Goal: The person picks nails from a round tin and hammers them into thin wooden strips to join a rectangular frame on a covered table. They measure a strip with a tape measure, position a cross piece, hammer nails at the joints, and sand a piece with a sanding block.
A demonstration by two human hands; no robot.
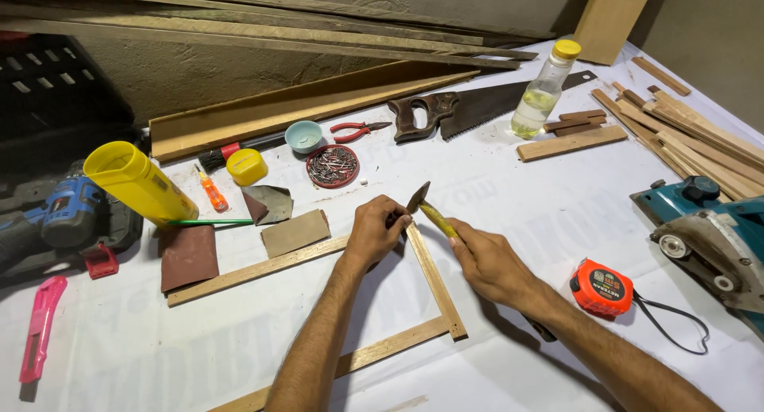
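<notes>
Head view looks down on a white-covered table [557, 213] with a thin wooden frame [434, 281] lying flat on it. Three strips already meet: a long one running left, a short one running down to a lower corner, and another along the bottom edge. No fourth side is in place, so the frame reads as partly assembled.

Left hand [376, 231] rests on the upper corner where two strips meet, fingers curled and pinched together at the joint; whether a nail sits between the fingertips is too small to tell. Right hand [492, 262] is closed around the yellowish handle of a small hammer [426, 205], whose dark head hovers just above that corner, close to the left fingertips. Judging from this, the upper joint is the one being worked, and the lower corner already looks joined.

Above the frame sit a round red dish of nails [332, 165], red-handled pliers [358, 129], a small blue bowl [304, 135] and a handsaw [477, 106]. Sheets of sandpaper [189, 255] lie to the left, near a tall yellow container [137, 181]. An orange tape measure [602, 286] lies just beside the right forearm, with loose wooden strips [684, 134] and a clear bottle [544, 90] farther back.
</notes>
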